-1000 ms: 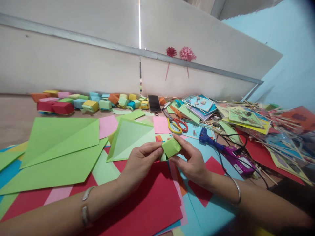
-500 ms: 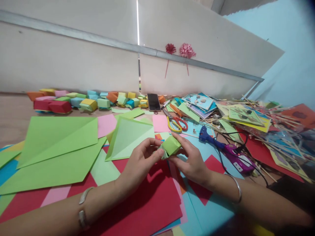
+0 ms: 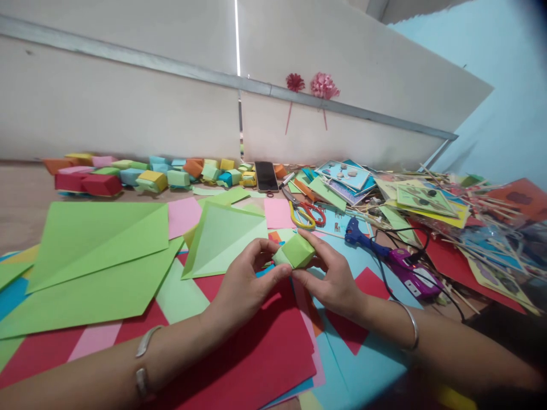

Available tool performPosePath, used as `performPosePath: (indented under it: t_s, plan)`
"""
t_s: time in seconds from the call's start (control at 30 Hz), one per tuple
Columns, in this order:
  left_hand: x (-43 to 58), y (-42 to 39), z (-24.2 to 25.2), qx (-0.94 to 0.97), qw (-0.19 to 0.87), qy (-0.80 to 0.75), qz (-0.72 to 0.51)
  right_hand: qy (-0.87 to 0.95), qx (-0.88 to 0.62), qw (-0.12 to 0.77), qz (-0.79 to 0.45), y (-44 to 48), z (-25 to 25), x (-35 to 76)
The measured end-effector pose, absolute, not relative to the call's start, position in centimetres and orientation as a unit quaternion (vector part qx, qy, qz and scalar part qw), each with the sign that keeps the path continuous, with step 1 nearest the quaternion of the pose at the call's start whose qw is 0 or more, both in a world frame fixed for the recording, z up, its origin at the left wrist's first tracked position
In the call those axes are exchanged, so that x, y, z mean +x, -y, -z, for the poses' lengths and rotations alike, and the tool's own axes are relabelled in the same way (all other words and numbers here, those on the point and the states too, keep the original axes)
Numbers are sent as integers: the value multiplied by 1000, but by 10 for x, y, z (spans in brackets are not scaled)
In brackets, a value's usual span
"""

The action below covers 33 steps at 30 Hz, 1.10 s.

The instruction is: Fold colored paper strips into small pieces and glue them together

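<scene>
A small green folded paper box [image 3: 298,251] is held above the sheets, between both hands. Its left side is paler green than its top. My left hand [image 3: 245,273] grips the left end, thumb in front and fingers curled behind. My right hand [image 3: 327,273] pinches the right side, index finger along the upper edge and thumb underneath. Some fingertips of both hands are hidden behind the box. Below lies a red paper sheet [image 3: 256,347]. Just beyond the hands are scissors [image 3: 307,213] with yellow and red handles.
Large green sheets [image 3: 102,250] cover the left. Several folded paper boxes [image 3: 102,183] line the back by a phone [image 3: 266,176]. On the right are a blue glue gun [image 3: 363,236], a purple power strip [image 3: 414,273] with black cords, and piled cards and sticks [image 3: 427,199].
The box's paler left side has closed up against the green part and shows more fully. My left thumb has shifted slightly right along its lower edge.
</scene>
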<state>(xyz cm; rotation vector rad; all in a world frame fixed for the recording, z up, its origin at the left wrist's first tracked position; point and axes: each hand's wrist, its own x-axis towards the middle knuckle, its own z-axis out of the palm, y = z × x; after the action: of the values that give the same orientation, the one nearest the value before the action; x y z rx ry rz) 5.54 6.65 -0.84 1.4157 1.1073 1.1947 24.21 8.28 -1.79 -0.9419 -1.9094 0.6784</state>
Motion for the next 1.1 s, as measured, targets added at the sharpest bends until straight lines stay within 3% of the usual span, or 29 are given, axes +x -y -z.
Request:
performPosePath:
  t_s: [0.73, 1.1]
  plan:
    - [58, -69, 10, 563, 461, -482, -487, 791, -397, 422, -195, -77, 13, 235]
    - [58, -71, 11, 564, 459, -498, -473, 780, -401, 424, -226, -80, 17, 240]
